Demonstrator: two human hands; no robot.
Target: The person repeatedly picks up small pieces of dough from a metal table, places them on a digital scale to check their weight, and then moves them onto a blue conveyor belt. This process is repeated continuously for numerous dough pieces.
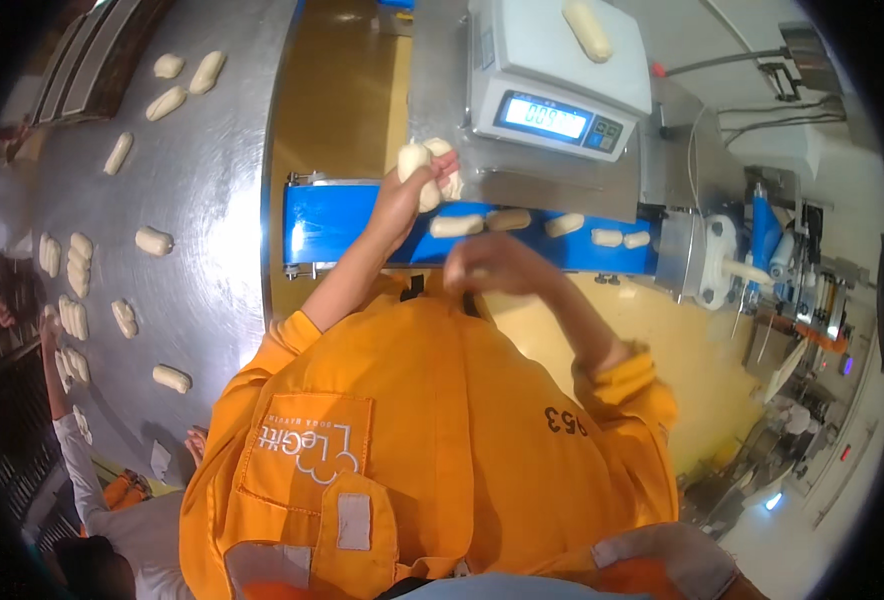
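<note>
Pale dough rolls (415,163) are bunched in my left hand (394,208), its thumb pressed over them, above the far edge of the blue conveyor belt (347,222). My right hand (492,264) hovers at the belt's near edge, blurred, its fingers apparently curled; whether anything is in them is hidden. Just beyond it, a dough roll (457,226) lies on the belt, with several more in a row to the right. One more dough roll (588,30) rests on the white weighing scale (552,75), whose display is lit.
On my left, a steel table (227,150) carries several scattered dough rolls (154,240). A co-worker's arm (57,375) reaches to rolls at its far-left side. At the belt's right end stands a machine with a white round fitting (719,262).
</note>
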